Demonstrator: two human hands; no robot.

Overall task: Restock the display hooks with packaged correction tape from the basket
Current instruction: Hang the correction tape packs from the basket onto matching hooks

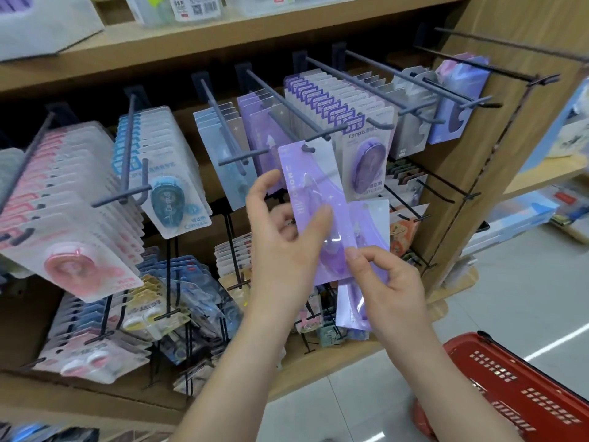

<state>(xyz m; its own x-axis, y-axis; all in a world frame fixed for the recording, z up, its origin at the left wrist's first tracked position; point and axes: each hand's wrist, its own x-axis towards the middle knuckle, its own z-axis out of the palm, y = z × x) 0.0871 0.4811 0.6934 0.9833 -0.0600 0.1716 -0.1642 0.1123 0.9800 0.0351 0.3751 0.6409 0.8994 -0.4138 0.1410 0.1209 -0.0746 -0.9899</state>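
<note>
— So, how far along?
— Partway, I'd judge. The left hand (283,218) grips one purple pack (314,199) just below the half-filled hook (281,97); the right hand (387,282) pinches a second pack (371,228) lower down. Neither is hung yet.
— The basket (510,381)?
— Down right of that hook, contents hidden.

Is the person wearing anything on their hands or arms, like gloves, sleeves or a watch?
No. The left hand and right hand are bare, no gloves. The left forearm and right forearm are uncovered down to the frame's edge: no sleeve, watch or bracelet shows. Visible fingernails look short and unpainted.
</note>
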